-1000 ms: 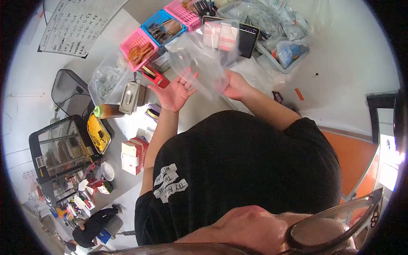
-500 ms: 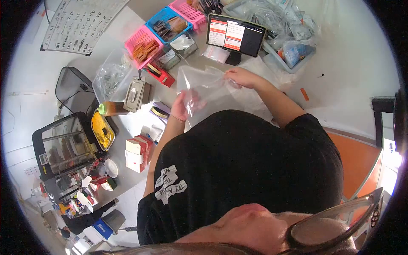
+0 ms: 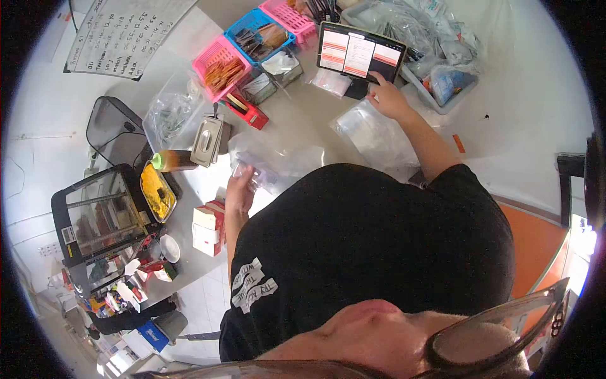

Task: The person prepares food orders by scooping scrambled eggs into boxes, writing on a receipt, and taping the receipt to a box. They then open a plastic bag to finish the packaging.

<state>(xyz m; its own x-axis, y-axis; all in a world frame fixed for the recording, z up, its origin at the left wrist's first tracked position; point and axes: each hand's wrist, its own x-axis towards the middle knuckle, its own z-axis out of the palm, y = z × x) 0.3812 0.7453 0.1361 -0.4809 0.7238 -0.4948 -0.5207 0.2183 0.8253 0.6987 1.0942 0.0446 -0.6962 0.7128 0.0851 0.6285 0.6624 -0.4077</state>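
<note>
Clear plastic bag is shown crumpled on the counter, pinched at its near edge by the closed fingers of the left hand. Beyond the grip, the tablet is touched at its lower edge by the right hand, forefinger extended. Beneath that hand, a second bag is seen.

L hand gripping clear bag, R hand touching tablet
</note>
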